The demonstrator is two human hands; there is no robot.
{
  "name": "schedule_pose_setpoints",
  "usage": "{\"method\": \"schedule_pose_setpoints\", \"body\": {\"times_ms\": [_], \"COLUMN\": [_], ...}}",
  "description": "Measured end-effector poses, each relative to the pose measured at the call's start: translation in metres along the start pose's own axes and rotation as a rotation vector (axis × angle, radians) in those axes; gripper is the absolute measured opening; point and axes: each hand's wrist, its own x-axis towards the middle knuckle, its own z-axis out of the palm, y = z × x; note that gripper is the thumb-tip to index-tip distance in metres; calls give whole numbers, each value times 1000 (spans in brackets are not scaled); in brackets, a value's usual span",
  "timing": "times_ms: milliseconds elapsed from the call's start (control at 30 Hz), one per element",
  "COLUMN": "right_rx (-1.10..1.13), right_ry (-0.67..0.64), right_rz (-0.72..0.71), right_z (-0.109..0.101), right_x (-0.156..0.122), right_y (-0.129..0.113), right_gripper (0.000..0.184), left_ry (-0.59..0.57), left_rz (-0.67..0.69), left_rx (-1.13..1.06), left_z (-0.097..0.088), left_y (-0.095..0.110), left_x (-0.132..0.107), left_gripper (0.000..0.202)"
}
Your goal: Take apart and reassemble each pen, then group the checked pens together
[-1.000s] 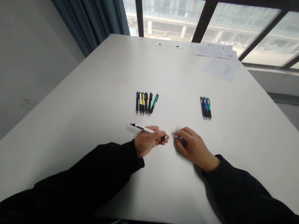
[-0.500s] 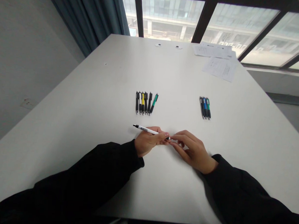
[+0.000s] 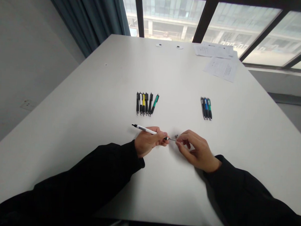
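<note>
A white ballpoint pen (image 3: pixel 146 129) with black ends lies across my left hand (image 3: pixel 150 141), whose fingers are closed round it. From the pen's front end a thin refill (image 3: pixel 172 139) sticks out to the right. My right hand (image 3: pixel 196 149) pinches the far tip of that refill between thumb and forefinger. On the table just behind the right fingertips rests a small metallic pen tip cone (image 3: pixel 176 136). The refill's other end is hidden inside the pen.
Beyond my hands lies a row of several pens in black, white and yellow, with a green pen (image 3: pixel 155 104) slanting at its right. Farther right are three pens, a blue one (image 3: pixel 206 108) in the middle. Paper sheets (image 3: pixel 220 68) lie at the white table's (image 3: pixel 91 101) far right, near the window.
My right hand has moved slightly right, away from the left, and more of the refill shows between them. The small metallic cone is now visible on the table.
</note>
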Motion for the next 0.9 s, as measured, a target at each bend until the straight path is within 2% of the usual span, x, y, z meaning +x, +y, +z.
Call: {"method": "schedule_pose_setpoints", "body": {"times_ms": [233,400,567,667,900], "right_rx": [18,15,-86,-142,-194], "right_ry": [-35,-31,-108,-163,-139], "right_rz": [-11,-10,55,91,138], "right_z": [-6,-13,-17,-14,-11], "right_x": [-1,-3,-2,0,1], "right_y": [4,8,16,18,19], "right_gripper": [13,11,4,6,9], "left_ry": [-5,65,108,108,91], "left_rz": [16,41,48,44,46], "left_rx": [-4,1,3,1,3], "left_z": [-1,-1,-1,0,0], "left_y": [3,5,6,7,7], "left_x": [0,0,-1,-1,0], "left_gripper": [38,36,35,36,35]}}
